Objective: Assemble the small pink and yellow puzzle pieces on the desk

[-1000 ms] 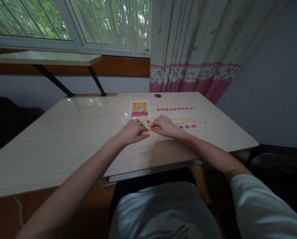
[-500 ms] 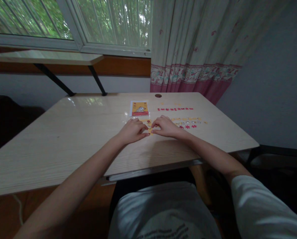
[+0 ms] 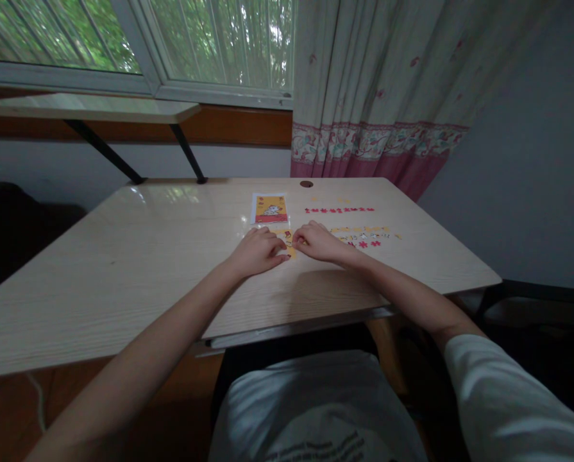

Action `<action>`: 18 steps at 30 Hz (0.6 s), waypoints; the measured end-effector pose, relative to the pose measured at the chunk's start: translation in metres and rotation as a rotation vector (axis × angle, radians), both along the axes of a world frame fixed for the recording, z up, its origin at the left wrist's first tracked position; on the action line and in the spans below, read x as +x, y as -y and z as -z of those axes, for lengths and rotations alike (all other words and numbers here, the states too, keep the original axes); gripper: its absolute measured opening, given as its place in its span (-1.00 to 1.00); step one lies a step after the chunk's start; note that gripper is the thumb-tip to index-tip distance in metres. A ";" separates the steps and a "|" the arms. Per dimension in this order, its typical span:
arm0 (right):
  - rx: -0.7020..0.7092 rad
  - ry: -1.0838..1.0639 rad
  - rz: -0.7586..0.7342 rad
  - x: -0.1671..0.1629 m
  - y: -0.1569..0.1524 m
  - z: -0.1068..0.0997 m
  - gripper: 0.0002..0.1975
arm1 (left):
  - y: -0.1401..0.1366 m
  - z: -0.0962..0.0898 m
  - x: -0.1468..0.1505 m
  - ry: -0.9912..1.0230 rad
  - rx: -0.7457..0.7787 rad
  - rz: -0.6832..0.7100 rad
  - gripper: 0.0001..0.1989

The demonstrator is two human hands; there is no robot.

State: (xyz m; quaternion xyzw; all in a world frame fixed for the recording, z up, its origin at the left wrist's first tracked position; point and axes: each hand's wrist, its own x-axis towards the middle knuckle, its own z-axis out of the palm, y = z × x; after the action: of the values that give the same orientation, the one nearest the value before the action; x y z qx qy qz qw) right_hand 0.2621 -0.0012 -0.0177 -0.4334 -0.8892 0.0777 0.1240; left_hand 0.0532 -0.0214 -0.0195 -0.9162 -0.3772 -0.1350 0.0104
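Several joined yellow jigsaw puzzle pieces (image 3: 288, 235) with dark and red markings lie on the desk (image 3: 161, 276) between my two hands. My left hand (image 3: 259, 251) rests at their left edge, thumb and index finger apart, fingertips by the pieces. From the right, my right hand (image 3: 318, 242) meets the same patch with its fingers curled and pinched together; whatever is between the fingertips is hidden. Just beyond my left hand lies a picture card (image 3: 270, 209), yellow and red with a white cartoon figure. Part of the joined patch is covered by my hands.
Loose red puzzle pieces (image 3: 339, 210) form a row at the back right. Nearer, yellow pieces (image 3: 363, 230), white pieces (image 3: 363, 237) and red pieces (image 3: 363, 244) lie beyond my right forearm. A raised shelf (image 3: 99, 108) stands at the back left, and a curtain (image 3: 363, 96) hangs behind.
My right thumb has drawn in from the joined pieces toward the curled fingers. My left hand stays in nearly the same place.
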 end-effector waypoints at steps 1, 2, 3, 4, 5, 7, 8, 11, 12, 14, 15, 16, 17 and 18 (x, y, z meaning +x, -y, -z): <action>-0.007 0.007 0.000 -0.001 -0.001 0.000 -0.79 | 0.000 0.000 0.000 0.002 0.004 0.003 -0.69; -0.016 0.011 0.002 -0.002 -0.001 0.000 -0.79 | 0.000 0.001 0.000 0.002 0.009 0.007 -0.69; -0.027 0.011 0.003 -0.003 -0.002 0.001 -0.79 | 0.000 0.001 0.001 0.002 0.013 0.010 -0.69; -0.037 0.007 0.003 -0.003 -0.002 0.001 -0.79 | 0.000 0.001 0.001 0.003 0.016 0.014 -0.70; -0.043 0.002 0.005 -0.004 -0.001 0.001 -0.78 | 0.000 0.002 0.001 0.003 0.015 0.018 -0.70; -0.041 0.003 0.021 -0.004 0.000 0.000 -0.78 | 0.000 0.001 0.002 0.002 0.005 0.022 -0.72; -0.034 0.012 0.038 -0.004 0.001 -0.001 -0.78 | 0.000 0.000 0.002 0.001 0.000 0.022 -0.72; -0.014 0.060 0.087 -0.004 0.004 -0.006 -0.77 | 0.002 -0.002 0.003 -0.002 -0.014 0.023 -0.73; -0.016 0.073 0.090 -0.005 0.005 -0.007 -0.77 | 0.003 -0.002 0.004 -0.003 -0.016 0.023 -0.73; -0.033 0.091 0.078 -0.005 0.005 -0.008 -0.76 | 0.004 -0.002 0.004 -0.004 -0.020 0.022 -0.73; -0.045 0.097 0.070 -0.005 0.005 -0.009 -0.76 | 0.004 -0.002 0.004 -0.005 -0.021 0.021 -0.73; -0.057 0.100 0.064 -0.005 0.005 -0.009 -0.76 | 0.005 -0.002 0.004 -0.006 -0.020 0.018 -0.73; -0.071 0.101 0.061 -0.005 0.004 -0.008 -0.76 | 0.005 -0.002 0.004 -0.007 -0.020 0.017 -0.73; -0.084 0.098 0.059 -0.005 0.004 -0.008 -0.77 | 0.005 -0.002 0.004 -0.009 -0.021 0.015 -0.73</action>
State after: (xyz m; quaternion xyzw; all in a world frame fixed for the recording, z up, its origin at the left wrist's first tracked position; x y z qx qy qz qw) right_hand 0.2570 -0.0050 -0.0096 -0.4676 -0.8770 0.0901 0.0642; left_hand 0.0568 -0.0265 -0.0179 -0.9196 -0.3718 -0.1269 0.0017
